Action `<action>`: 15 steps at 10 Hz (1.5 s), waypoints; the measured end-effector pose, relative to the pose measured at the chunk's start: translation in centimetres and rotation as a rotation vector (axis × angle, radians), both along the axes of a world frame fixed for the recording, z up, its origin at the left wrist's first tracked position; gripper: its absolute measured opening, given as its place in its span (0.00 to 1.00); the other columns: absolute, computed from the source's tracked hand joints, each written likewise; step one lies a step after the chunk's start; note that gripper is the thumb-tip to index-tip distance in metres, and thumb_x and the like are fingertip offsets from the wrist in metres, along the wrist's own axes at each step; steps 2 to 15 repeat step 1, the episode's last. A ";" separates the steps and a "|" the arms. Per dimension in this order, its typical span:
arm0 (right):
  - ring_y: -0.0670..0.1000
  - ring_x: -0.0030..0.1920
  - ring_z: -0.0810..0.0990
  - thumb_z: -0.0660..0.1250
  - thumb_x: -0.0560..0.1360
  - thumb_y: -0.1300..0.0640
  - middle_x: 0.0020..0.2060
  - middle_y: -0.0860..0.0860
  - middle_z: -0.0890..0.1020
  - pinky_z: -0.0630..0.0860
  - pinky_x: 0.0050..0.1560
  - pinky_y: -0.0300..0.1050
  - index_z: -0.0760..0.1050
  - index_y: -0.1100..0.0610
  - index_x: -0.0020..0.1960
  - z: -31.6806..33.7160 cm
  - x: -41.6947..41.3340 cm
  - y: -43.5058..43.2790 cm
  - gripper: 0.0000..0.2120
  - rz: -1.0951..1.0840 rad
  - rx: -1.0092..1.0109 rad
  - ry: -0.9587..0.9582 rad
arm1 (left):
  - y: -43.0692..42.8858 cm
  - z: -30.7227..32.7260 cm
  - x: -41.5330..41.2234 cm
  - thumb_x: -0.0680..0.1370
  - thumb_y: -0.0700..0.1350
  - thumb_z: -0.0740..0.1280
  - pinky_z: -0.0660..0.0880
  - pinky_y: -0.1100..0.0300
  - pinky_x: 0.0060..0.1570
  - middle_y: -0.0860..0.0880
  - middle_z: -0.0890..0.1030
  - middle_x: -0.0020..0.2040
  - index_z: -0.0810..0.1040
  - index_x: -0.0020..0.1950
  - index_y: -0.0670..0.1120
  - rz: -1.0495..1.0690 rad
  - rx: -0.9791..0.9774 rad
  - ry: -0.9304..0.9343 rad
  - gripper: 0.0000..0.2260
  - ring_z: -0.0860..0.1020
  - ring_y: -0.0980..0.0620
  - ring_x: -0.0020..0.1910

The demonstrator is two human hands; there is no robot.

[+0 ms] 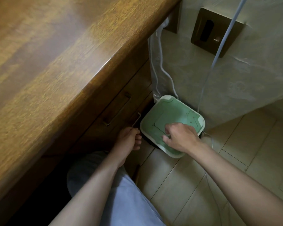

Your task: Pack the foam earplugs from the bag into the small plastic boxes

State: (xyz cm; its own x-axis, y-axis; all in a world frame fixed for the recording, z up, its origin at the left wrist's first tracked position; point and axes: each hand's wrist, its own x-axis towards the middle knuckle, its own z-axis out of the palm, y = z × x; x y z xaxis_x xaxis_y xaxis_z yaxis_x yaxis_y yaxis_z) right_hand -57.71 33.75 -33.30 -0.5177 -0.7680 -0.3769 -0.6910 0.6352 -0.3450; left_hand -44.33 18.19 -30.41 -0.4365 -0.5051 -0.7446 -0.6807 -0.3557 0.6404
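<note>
Green-and-white square lid (175,111) on the floor tiles (203,185) is right under my right grip (180,136), fingers bent down onto it, but I can't tell if they've actually got hold of anything. Just left of that, my left grip (129,138) is curled round a thin metal drawer handle (138,117) below the wooden worktop (55,54). Can't tell where the earplugs or boxes are from here.

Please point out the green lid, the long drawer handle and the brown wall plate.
green lid (170,115), head view, bare green surface near its middle.
long drawer handle (117,109), head view, middle of the bar.
brown wall plate (220,25), head view, flat face beside the dark slot.
</note>
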 end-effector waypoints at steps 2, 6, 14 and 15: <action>0.56 0.41 0.78 0.60 0.78 0.47 0.41 0.51 0.79 0.71 0.39 0.47 0.73 0.54 0.47 -0.7 0.3 0.4 0.12 -0.017 0.018 0.008 | 0.0 0.1 0.2 0.84 0.43 0.60 0.78 0.57 0.42 0.45 0.79 0.46 0.78 0.52 0.46 0.003 -0.013 0.015 0.07 0.79 0.49 0.44; 0.56 0.41 0.78 0.60 0.78 0.47 0.41 0.51 0.79 0.71 0.39 0.47 0.73 0.54 0.47 -0.7 0.3 0.4 0.12 -0.017 0.018 0.008 | 0.0 0.1 0.2 0.84 0.43 0.60 0.78 0.57 0.42 0.45 0.79 0.46 0.78 0.52 0.46 0.003 -0.013 0.015 0.07 0.79 0.49 0.44; 0.56 0.41 0.78 0.60 0.78 0.47 0.41 0.51 0.79 0.71 0.39 0.47 0.73 0.54 0.47 -0.7 0.3 0.4 0.12 -0.017 0.018 0.008 | 0.0 0.1 0.2 0.84 0.43 0.60 0.78 0.57 0.42 0.45 0.79 0.46 0.78 0.52 0.46 0.003 -0.013 0.015 0.07 0.79 0.49 0.44; 0.56 0.41 0.78 0.60 0.78 0.47 0.41 0.51 0.79 0.71 0.39 0.47 0.73 0.54 0.47 -0.7 0.3 0.4 0.12 -0.017 0.018 0.008 | 0.0 0.1 0.2 0.84 0.43 0.60 0.78 0.57 0.42 0.45 0.79 0.46 0.78 0.52 0.46 0.003 -0.013 0.015 0.07 0.79 0.49 0.44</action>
